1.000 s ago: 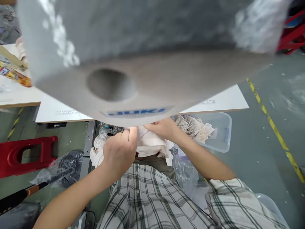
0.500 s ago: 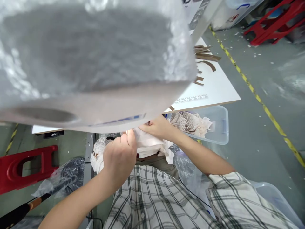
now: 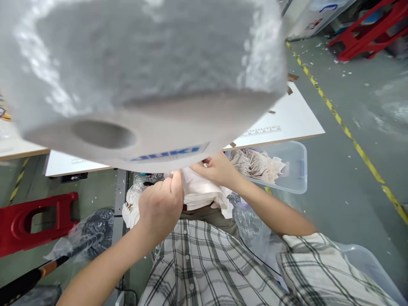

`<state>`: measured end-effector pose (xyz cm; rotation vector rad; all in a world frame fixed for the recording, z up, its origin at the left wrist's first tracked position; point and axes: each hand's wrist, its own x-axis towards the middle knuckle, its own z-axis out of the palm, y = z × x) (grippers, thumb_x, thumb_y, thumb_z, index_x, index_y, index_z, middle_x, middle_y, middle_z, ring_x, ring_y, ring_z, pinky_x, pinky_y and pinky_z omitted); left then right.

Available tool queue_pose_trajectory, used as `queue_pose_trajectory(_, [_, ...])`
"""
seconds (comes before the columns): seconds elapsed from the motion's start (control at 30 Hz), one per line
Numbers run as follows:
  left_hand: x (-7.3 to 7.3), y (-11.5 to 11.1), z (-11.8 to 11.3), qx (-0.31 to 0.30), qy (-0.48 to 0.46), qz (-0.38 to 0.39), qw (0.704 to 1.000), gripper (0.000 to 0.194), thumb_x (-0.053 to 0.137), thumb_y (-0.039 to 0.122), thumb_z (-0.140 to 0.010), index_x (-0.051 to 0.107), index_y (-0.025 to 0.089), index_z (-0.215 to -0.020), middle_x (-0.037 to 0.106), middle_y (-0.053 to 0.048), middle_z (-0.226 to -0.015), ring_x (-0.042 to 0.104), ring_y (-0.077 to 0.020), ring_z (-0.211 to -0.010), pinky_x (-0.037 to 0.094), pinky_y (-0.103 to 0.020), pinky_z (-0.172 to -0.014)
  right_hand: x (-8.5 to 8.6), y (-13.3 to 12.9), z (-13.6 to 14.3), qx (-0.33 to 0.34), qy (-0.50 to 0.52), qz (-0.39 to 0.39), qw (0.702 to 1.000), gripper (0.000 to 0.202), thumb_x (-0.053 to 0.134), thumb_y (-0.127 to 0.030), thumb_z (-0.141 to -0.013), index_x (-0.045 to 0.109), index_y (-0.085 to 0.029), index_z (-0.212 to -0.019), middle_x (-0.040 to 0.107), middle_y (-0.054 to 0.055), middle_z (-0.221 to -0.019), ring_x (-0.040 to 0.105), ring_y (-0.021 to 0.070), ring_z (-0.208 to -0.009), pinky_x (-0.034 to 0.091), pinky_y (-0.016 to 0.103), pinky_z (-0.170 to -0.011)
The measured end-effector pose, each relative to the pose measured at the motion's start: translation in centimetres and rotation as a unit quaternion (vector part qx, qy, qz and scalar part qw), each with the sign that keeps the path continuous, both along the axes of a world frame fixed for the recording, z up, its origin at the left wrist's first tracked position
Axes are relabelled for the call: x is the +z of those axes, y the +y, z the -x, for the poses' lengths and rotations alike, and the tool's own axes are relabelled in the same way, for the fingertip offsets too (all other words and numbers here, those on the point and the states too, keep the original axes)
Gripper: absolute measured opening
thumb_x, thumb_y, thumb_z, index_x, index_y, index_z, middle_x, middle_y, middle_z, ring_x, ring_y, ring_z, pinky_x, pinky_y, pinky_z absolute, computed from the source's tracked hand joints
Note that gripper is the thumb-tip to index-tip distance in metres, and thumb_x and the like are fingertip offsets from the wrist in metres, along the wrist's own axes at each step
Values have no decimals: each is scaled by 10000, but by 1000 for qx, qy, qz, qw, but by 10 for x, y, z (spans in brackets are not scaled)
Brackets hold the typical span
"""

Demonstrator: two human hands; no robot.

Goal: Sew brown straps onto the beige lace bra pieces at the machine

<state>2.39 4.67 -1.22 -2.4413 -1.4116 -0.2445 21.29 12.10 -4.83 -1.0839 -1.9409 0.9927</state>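
Note:
A sewing machine head [image 3: 178, 123], wrapped on top in clear bubble plastic, fills the upper view and hides the far fingertips. Below its edge lies a pale pinkish-white cloth [image 3: 199, 189], draped in folds over my lap. My left hand [image 3: 162, 203] is closed at the left side of this cloth, its thumb and index finger pinched at the cloth's edge. At the cloth's upper right, my right hand [image 3: 219, 170] is closed too, thumb and fingers gripping the material. More crumpled white cloth [image 3: 131, 206] hangs to the left of my left hand.
White table [image 3: 301, 117] with a printed ruler and brown strips stands behind. At the right, a clear plastic bin [image 3: 296, 170] contains pale cloth pieces [image 3: 255, 165]. Red stools [image 3: 63, 212] stand on the floor, and plastic bags [image 3: 92, 231] lie at the left.
The machine head sits higher and further right in view, showing more of its blue lettering. Both hands keep nearly the same place on the cloth.

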Motion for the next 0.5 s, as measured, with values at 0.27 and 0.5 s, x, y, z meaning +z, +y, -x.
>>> queue_pose_trajectory(0.27, [-10, -4, 16, 39, -94, 38, 994, 309, 459, 266, -982, 571, 157, -1249, 659, -2, -648, 606, -153, -565, 317, -283, -501, -9, -9, 3, -4, 58, 49, 997, 164, 579, -287, -883, 618, -188, -1008, 588, 17, -820, 509, 116, -641, 457, 265, -621])
queue_pose_trajectory(0.5, [-10, -6, 41, 128, -352, 227, 899, 405, 500, 518, -940, 600, 169, -1121, 687, -114, -1089, 654, -229, -989, 517, -304, -773, -21, -22, -3, -50, 82, 95, 991, 299, 603, -385, -898, 570, -189, -1121, 623, 14, -867, 514, 110, -642, 405, 239, -578])
